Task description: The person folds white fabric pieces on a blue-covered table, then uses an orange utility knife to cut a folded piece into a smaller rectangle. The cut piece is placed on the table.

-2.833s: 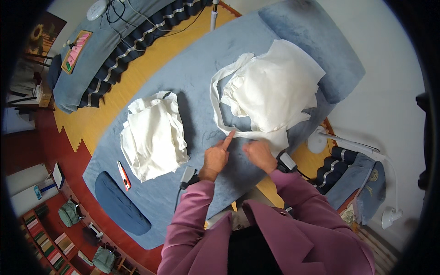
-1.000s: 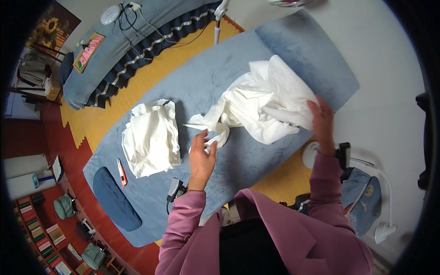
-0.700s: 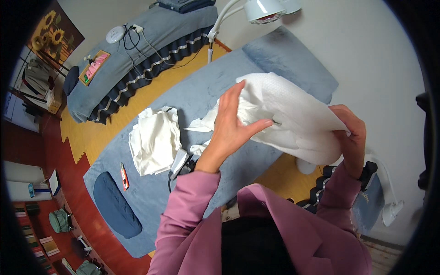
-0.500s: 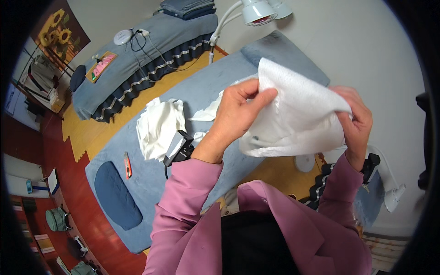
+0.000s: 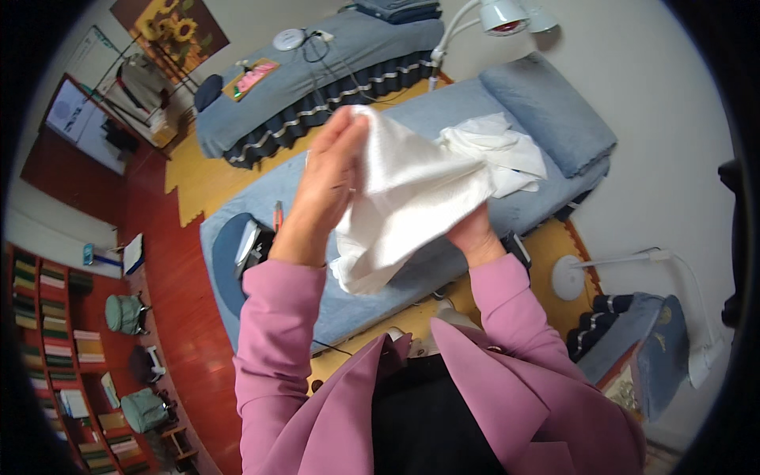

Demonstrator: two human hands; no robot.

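Note:
I hold a white, lightly textured cloth up over the blue padded bed. My left hand is closed on its upper left corner, thumb on top, and the cloth hangs in loose folds below it. My right hand is beneath the cloth's right edge, its fingers hidden. Behind, a crumpled white pile lies near the blue pillow. A red utility knife shows partly beside my left forearm. Both wrists carry dark devices.
A second covered bed with a tray and cables stands behind. A lamp rises at the bed's far side, another white lamp at the right. A dark blue bolster lies at the bed's left, a bookshelf beyond it.
Both hands have lifted the white cloth off the bed and since swung it leftward. My right hand has slipped under its edge; the left has risen to the corner. The view has shifted.

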